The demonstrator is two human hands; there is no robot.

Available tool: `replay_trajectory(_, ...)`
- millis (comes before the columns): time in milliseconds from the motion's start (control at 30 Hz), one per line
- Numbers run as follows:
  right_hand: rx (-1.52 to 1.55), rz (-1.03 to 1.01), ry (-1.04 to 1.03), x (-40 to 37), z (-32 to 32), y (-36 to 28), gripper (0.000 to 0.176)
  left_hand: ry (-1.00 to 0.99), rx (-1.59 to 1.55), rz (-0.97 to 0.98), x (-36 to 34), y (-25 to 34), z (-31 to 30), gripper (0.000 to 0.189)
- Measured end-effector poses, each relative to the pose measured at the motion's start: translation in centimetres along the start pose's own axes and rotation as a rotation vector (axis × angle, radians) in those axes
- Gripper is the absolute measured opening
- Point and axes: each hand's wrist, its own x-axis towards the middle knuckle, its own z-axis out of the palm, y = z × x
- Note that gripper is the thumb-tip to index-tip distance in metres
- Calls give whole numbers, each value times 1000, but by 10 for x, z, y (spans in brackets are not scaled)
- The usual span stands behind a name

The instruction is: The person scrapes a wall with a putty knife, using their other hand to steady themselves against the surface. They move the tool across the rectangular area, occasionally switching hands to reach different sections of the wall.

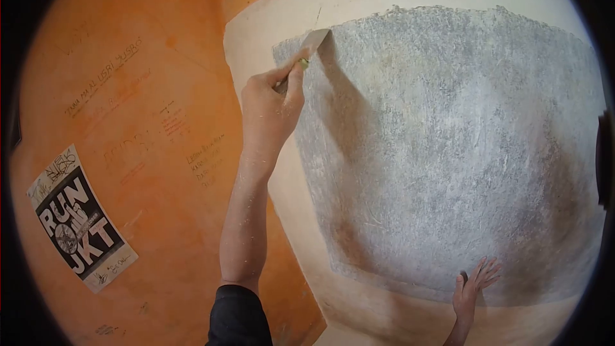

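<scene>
My left hand [275, 96] grips a putty knife [316, 40] in closed fingers. Its flat metal blade lies at the upper left edge of a rough grey patch [435, 128] on the wall and casts a long shadow down and right. Pale specks dot the back of the left hand and forearm. Low on the right, my right hand [473, 285] has its fingers spread at the lower part of the patch, holding nothing visible. A small dark spot shows beside its thumb; whether it is shadow or an object I cannot tell.
Cream-white wall [288, 179] borders the grey patch. To the left stands an orange wall [173, 218] with handwriting and a black-and-white "RUN JKT" sticker [82, 221]. A dark object [603, 160] shows at the far right edge. Black lens borders hide the corners.
</scene>
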Motion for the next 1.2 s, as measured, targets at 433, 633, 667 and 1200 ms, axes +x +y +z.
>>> replay_trajectory(433,84,33,-52,2,-26,-21,76,39,41,-59,1,23,10,28)
replay_trajectory(633,57,76,-102,-1,-43,-28,73,29,21,-76,-3,25,20,29)
replay_trajectory(667,17,65,-94,-1,-44,-29,72,29,27,-87,-7,26,16,29)
replay_trajectory(1200,47,54,173,-15,-79,12,58,63,90,-121,-11,69,33,32)
